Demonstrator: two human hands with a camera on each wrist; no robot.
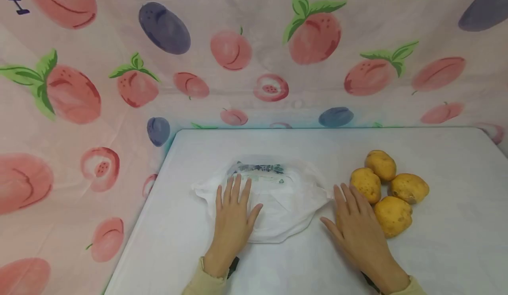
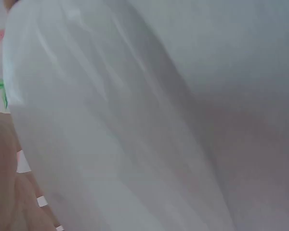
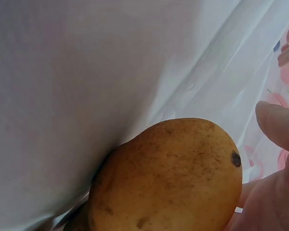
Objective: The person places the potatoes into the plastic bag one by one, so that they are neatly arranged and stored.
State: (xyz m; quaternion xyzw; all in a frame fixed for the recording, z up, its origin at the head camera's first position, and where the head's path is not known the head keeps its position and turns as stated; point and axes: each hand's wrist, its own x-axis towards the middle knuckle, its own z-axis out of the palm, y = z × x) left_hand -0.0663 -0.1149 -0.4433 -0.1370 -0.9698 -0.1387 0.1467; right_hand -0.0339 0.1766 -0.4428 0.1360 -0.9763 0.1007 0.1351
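A white plastic bag [image 1: 278,215] with dark green print lies spread out in the middle of the table. Over its left part is my left hand [image 1: 234,222], fingers straight and spread; whether it touches the bag I cannot tell. Just past the bag's right corner is my right hand [image 1: 357,224], also with straight fingers, holding nothing. Beside that hand several yellow potatoes [image 1: 390,215] sit in a cluster. One potato [image 3: 168,178] looms large in the right wrist view, close to the hand. In the left wrist view the bag [image 2: 96,120] fills much of the picture.
The white table [image 1: 456,242] ends at a straight back edge. Behind it and along the left hangs a pink cloth [image 1: 254,17] printed with peaches and dark fruit.
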